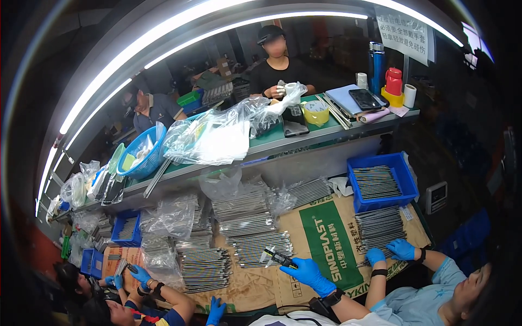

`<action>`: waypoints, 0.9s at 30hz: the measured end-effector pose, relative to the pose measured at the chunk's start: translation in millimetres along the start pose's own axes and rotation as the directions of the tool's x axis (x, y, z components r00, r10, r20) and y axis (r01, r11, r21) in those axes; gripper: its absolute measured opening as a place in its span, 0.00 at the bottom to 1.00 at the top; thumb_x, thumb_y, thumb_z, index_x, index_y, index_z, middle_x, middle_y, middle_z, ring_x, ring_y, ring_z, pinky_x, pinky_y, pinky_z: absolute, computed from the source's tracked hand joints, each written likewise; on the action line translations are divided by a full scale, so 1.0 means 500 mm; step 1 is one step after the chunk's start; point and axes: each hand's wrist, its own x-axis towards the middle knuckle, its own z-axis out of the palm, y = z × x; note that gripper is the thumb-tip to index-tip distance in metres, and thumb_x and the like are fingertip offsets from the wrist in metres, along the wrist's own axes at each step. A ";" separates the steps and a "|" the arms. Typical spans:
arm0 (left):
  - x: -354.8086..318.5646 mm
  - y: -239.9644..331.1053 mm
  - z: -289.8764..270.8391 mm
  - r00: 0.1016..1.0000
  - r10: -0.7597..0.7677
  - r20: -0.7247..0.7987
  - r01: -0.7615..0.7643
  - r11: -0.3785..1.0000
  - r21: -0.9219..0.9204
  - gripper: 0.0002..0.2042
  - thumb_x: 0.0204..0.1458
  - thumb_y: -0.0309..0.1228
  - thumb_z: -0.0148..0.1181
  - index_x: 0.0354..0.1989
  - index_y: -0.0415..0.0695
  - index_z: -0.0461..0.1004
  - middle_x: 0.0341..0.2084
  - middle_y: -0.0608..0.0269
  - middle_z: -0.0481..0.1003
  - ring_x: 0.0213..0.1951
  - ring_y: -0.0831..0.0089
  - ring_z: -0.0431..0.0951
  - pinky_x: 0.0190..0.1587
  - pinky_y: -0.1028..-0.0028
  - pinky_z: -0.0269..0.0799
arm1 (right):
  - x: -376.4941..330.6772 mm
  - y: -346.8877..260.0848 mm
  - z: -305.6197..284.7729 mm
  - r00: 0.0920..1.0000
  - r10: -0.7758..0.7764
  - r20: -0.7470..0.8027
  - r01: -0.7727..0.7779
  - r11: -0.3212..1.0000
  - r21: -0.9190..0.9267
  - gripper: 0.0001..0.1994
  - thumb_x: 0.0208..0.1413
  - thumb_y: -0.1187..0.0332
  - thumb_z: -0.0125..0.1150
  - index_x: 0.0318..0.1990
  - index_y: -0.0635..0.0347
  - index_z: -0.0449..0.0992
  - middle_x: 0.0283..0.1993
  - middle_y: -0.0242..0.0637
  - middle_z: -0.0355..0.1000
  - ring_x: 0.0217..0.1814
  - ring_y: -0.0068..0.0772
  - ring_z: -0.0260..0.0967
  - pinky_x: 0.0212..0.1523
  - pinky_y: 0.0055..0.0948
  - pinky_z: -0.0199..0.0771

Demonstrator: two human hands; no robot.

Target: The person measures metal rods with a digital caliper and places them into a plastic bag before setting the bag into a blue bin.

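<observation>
In my right hand [312, 277], blue-gloved and closed, is a caliper [280, 259] with a dark body and silver jaws. Its jaws reach over the right part of a bundle of thin metal rods [255, 249]. My left hand [216, 311], also in a blue glove, rests low at the near table edge. Its fingers are stretched out and hold nothing I can see. Another rod bundle [204, 269] lies just beyond it. Behind these, more rods [244, 209] are stacked, partly under clear plastic.
Brown paper sacking [293, 288] covers the table. At right, a co-worker's gloved hands [401, 249] touch a rod pile [380, 228] near a blue bin [356, 202]. Another co-worker's gloved hand [142, 276] is at left. A raised shelf [321, 142] crosses behind.
</observation>
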 end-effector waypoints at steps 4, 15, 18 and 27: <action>0.009 0.014 0.001 0.993 -0.087 0.076 0.090 0.996 -0.024 0.32 0.48 0.43 0.60 0.58 0.36 0.61 0.65 0.40 0.41 0.65 0.53 0.50 0.60 0.67 0.57 | 0.008 0.037 0.000 0.998 0.057 0.010 -0.056 0.998 -0.040 0.23 0.46 0.43 0.61 0.29 0.57 0.77 0.22 0.44 0.72 0.24 0.45 0.72 0.23 0.36 0.70; 0.017 0.030 0.009 0.981 -0.184 0.054 0.170 0.964 0.203 0.34 0.46 0.46 0.60 0.57 0.34 0.62 0.64 0.37 0.44 0.60 0.53 0.59 0.57 0.67 0.61 | 0.045 0.091 -0.025 1.000 0.023 -0.014 -0.024 0.999 -0.021 0.25 0.45 0.43 0.63 0.26 0.62 0.75 0.18 0.47 0.69 0.19 0.44 0.70 0.20 0.35 0.67; 0.003 0.041 0.008 0.994 -0.110 -0.006 0.106 0.947 0.303 0.29 0.45 0.46 0.60 0.50 0.36 0.69 0.58 0.40 0.56 0.60 0.47 0.58 0.57 0.61 0.60 | 0.051 0.105 -0.024 0.999 0.045 0.023 -0.044 0.999 -0.015 0.25 0.45 0.44 0.63 0.27 0.62 0.75 0.19 0.47 0.70 0.21 0.45 0.71 0.21 0.35 0.68; 0.113 0.239 0.064 0.897 0.402 -0.181 -0.314 0.871 0.378 0.16 0.48 0.34 0.58 0.44 0.40 0.73 0.48 0.44 0.69 0.48 0.48 0.70 0.50 0.59 0.67 | 0.061 0.130 -0.029 0.993 0.118 0.019 -0.118 0.993 0.001 0.22 0.45 0.47 0.64 0.27 0.61 0.74 0.17 0.47 0.69 0.20 0.47 0.69 0.18 0.37 0.65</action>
